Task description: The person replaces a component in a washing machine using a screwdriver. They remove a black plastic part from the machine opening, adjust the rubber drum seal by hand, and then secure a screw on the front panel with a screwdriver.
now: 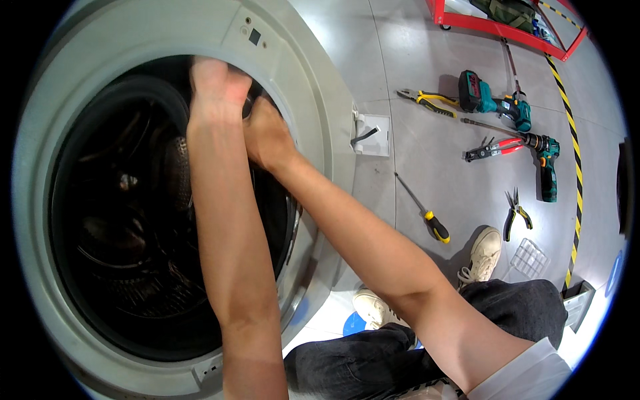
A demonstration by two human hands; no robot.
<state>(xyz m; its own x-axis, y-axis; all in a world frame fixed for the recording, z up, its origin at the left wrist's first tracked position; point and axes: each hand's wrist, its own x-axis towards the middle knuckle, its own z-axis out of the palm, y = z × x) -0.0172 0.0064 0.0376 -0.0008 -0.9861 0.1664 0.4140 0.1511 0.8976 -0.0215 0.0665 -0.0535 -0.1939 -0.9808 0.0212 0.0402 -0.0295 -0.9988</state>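
Observation:
A front-loading washing machine stands at the left, its pale round front [320, 87] surrounding the opening. Inside, the black rubber door seal [63, 220] rings a dark metal drum [127, 200]. My left hand [220, 83] reaches to the top of the opening, smeared by motion; its fingers are hidden behind the upper rim. Just to its right, my right hand [269, 137] is closed, with curled fingers at the seal's upper right edge. What it grips, if anything, is hidden. Both forearms cross in front of the opening.
On the grey floor to the right lie yellow-black pliers [430, 101], two cordless drills [497, 100], red-handled pliers [497, 149], a screwdriver [427, 213] and needle-nose pliers [516, 215]. A white detergent drawer front [373, 137] protrudes beside the machine. A red cart [493, 30] stands beyond.

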